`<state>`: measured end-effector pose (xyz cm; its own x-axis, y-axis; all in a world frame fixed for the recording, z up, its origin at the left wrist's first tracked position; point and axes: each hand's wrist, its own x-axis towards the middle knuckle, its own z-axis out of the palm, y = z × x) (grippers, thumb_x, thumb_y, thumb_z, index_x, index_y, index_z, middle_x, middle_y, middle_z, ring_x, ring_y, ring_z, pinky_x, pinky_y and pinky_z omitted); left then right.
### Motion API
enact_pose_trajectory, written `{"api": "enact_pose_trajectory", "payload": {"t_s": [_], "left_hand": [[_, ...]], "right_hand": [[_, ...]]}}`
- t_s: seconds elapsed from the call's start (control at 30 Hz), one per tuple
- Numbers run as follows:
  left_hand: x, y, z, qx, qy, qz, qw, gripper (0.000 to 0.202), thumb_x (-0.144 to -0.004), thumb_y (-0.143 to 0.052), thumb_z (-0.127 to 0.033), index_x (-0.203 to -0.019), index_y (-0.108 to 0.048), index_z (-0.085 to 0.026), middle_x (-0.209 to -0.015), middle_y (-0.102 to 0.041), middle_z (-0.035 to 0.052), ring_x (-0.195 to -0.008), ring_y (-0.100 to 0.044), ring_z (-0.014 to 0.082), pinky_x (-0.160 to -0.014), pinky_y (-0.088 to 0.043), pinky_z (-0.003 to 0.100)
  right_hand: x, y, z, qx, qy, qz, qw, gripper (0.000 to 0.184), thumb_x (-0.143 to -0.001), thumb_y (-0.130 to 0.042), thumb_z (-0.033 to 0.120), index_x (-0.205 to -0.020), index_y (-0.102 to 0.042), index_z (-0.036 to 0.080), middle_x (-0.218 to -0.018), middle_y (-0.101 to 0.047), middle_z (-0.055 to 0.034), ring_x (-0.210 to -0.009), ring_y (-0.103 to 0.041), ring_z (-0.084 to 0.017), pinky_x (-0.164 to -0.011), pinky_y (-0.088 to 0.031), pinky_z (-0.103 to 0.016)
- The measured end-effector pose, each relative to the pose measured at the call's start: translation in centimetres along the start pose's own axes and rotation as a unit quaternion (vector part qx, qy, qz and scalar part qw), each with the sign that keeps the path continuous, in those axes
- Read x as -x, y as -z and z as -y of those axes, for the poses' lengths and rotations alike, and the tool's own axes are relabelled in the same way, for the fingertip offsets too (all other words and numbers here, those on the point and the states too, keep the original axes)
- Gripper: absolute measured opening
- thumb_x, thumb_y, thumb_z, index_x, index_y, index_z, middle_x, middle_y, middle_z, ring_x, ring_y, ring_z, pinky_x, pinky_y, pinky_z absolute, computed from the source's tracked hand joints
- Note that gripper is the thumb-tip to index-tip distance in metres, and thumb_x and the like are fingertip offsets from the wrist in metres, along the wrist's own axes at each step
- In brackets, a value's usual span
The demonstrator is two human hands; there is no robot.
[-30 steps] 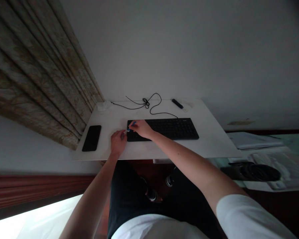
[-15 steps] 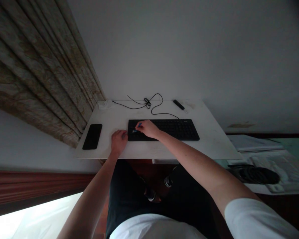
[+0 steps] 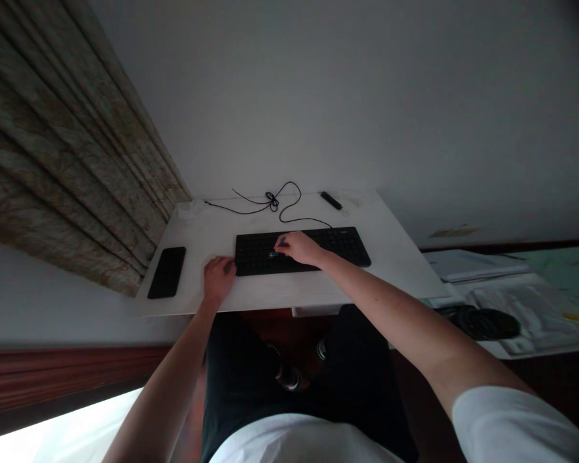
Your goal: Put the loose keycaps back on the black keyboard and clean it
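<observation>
Although the lighting is dim and the detail poor, the right hand (image 3: pixel 301 249) is over the left half of a black computer keyboard (image 3: pixel 303 252), its fingers pinched around a small blue object (image 3: pixel 280 243), which appears to have a pale lower part near the keys; its exact kind is too small to confirm. The left hand (image 3: pixel 218 278) rests on a white desk top (image 3: pixel 289 292), just beside the keyboard's left end, half-closed with no held item visible. A black smartphone (image 3: pixel 166 272) lies face up further left. A thin black cable (image 3: pixel 270 202) runs in loops behind the keyboard, near a small black oblong item (image 3: pixel 330 200). A pleated patterned curtain (image 3: pixel 72 148) hangs at the left, and papers (image 3: pixel 468 265) lie off to the right.
</observation>
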<state>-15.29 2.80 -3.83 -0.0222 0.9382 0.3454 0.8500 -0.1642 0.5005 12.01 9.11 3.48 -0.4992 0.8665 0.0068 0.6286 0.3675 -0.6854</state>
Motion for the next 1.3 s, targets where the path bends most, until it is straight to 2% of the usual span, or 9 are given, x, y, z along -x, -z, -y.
{"api": "enact_pose_trajectory", "payload": {"t_s": [0.4,0.7,1.03,1.3], "left_hand": [[0.0,0.0,0.0,-0.024,-0.015,0.003,1.0,0.031,-0.091,-0.048,-0.029,-0.1,-0.075,-0.018,-0.098,-0.074,0.0111,-0.094,-0.066,0.028,-0.094,-0.05,0.045],[0.0,-0.1,0.1,-0.007,-0.014,0.001,1.0,0.031,-0.091,-0.048,-0.03,-0.1,-0.075,-0.019,-0.099,-0.074,0.0104,-0.094,-0.066,0.0274,-0.093,-0.051,0.044],[0.0,0.0,0.0,-0.006,-0.014,0.004,1.0,0.031,-0.09,-0.047,-0.03,-0.1,-0.074,-0.019,-0.1,-0.074,0.0101,-0.096,-0.066,0.0276,-0.096,-0.05,0.045],[0.1,0.1,-0.1,-0.018,-0.016,0.003,1.0,0.032,-0.092,-0.046,-0.031,-0.1,-0.075,-0.021,-0.102,-0.074,0.0099,-0.098,-0.066,0.0273,-0.097,-0.049,0.045]], "right_hand": [[2.9,3.5,-2.5,0.06,-0.013,0.003,0.998,0.012,-0.09,-0.064,0.018,-0.087,-0.076,0.019,-0.077,-0.074,-0.0017,-0.065,-0.063,-0.013,-0.066,-0.041,-0.025],[4.3,5.9,-3.8,0.104,-0.044,0.02,0.993,0.014,-0.091,-0.063,0.021,-0.09,-0.077,0.019,-0.077,-0.074,-0.0025,-0.066,-0.064,-0.014,-0.066,-0.043,-0.026],[6.3,8.0,-5.8,0.143,-0.044,0.017,0.989,0.013,-0.089,-0.064,0.018,-0.085,-0.076,0.021,-0.083,-0.076,-0.0027,-0.074,-0.066,-0.016,-0.071,-0.044,-0.027],[7.6,9.4,-7.4,0.129,-0.061,0.013,0.99,0.013,-0.088,-0.063,0.02,-0.086,-0.076,0.02,-0.082,-0.076,-0.0028,-0.072,-0.064,-0.015,-0.069,-0.043,-0.027]]}}
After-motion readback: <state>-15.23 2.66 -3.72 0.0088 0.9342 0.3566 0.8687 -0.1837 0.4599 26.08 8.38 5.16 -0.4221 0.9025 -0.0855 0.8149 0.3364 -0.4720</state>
